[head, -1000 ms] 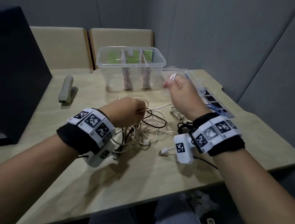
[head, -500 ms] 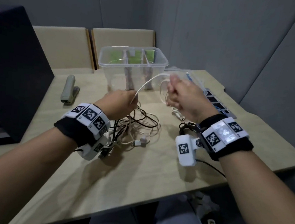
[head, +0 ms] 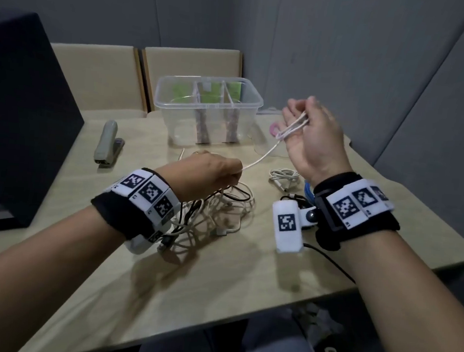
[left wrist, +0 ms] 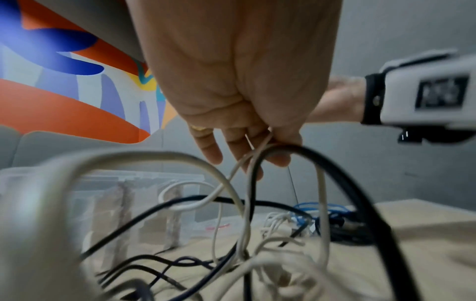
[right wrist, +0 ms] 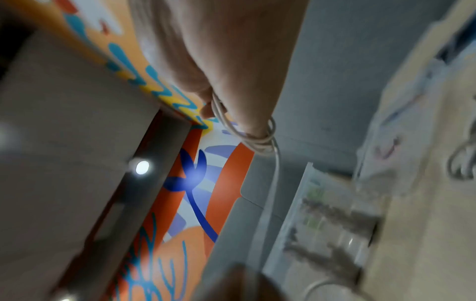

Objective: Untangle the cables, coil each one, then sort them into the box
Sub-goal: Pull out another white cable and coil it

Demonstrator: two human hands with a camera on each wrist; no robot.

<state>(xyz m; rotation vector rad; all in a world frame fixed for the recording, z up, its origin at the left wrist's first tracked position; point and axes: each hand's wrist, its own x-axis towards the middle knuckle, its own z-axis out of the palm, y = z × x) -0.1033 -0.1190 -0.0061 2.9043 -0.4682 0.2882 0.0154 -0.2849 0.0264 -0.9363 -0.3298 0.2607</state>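
Now the right hand (head: pixel 310 134) has swung up and out beside the box (head: pixel 207 110), with several turns of white cable (head: pixel 259 161) wound round its fingers. The left hand (head: pixel 208 176) pinches that cable taut above the tangle (head: pixel 222 214) on the table. Coiling has begun; the box likely waits.

White and black cables (head: pixel 217 210) tangle on the beige tabletop (head: pixel 217 272), a blue cable (left wrist: pixel 316 209) nearby; the box (head: pixel 175 110) is clear with green labels; wristbands (head: pixel 146 197) carry black-and-white checks.
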